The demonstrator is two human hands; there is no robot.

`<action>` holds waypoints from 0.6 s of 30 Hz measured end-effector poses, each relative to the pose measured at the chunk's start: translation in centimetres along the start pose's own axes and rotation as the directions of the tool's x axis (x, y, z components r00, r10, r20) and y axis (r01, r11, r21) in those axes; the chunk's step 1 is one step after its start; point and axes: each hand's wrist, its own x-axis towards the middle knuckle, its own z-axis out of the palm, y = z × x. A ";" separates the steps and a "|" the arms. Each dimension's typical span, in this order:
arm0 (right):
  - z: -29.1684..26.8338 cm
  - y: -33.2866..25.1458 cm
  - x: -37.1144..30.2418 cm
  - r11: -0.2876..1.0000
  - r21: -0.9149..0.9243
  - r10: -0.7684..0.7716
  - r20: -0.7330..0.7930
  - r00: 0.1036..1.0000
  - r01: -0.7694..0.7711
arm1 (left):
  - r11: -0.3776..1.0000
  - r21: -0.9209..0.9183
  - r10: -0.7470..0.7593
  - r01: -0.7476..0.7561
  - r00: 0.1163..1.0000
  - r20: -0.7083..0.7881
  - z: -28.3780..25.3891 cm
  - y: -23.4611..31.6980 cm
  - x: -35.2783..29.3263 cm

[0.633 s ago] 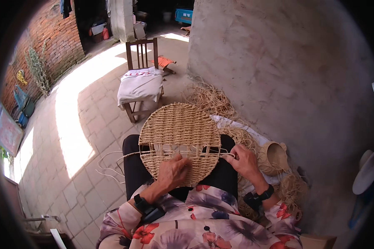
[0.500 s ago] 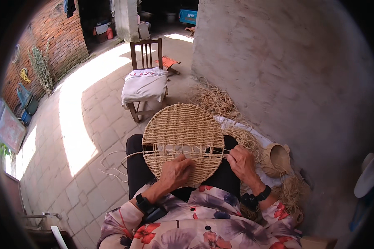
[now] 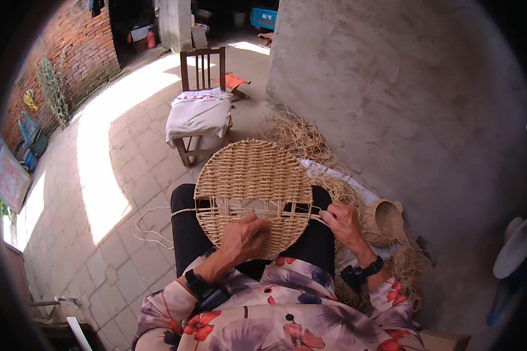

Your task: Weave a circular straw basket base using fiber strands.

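Observation:
A round woven straw mat (image 3: 255, 169) lies across my lap, with an unwoven band of bare upright strands across its lower middle. My left hand (image 3: 244, 237) rests on its lower part, fingers curled together; what they grip is hidden beneath them. At the mat's right edge, my right hand (image 3: 342, 223) is closed, thumb and fingers pinching straw cord (image 3: 317, 218) that runs out of the gap. Loose cord ends (image 3: 149, 225) trail past the left edge over my dark trouser leg.
A wooden chair (image 3: 200, 114) with a white cloth stands ahead, an orange folding stool (image 3: 233, 81) behind it. Tangled straw cord (image 3: 298, 134) and a woven basket (image 3: 386, 222) lie to my right by the grey wall (image 3: 392, 88). A brick wall (image 3: 79, 47) rises at far left.
The view has shifted slightly. My right hand's fingers have turned and moved a little at the mat's edge, still with the cord. My left hand stays in nearly the same place on the mat.

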 end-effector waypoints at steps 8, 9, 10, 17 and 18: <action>-2.3 0.4 0.1 0.997 -0.083 0.008 -0.001 1.000 -0.009 | 1.000 0.009 -0.018 0.018 1.000 0.025 -0.2 0.3 0.1; -2.0 -0.2 0.6 0.977 -0.167 -0.134 0.019 0.991 0.135 | 0.999 0.011 -0.030 0.030 0.999 0.034 -0.2 0.3 0.1; -1.7 -1.0 0.6 0.984 -0.142 -0.092 0.084 0.992 0.103 | 1.000 0.012 -0.029 0.029 0.999 0.034 -0.2 0.2 0.1; -0.7 2.2 -1.4 0.934 0.329 0.140 0.017 0.990 -0.138 | 1.000 -0.013 -0.005 0.006 0.999 0.036 -0.1 -0.5 -0.3; -2.1 3.9 -2.1 0.921 0.330 0.225 -0.014 0.974 -0.208 | 1.000 -0.011 0.010 -0.010 0.999 0.046 -0.2 -0.5 -0.4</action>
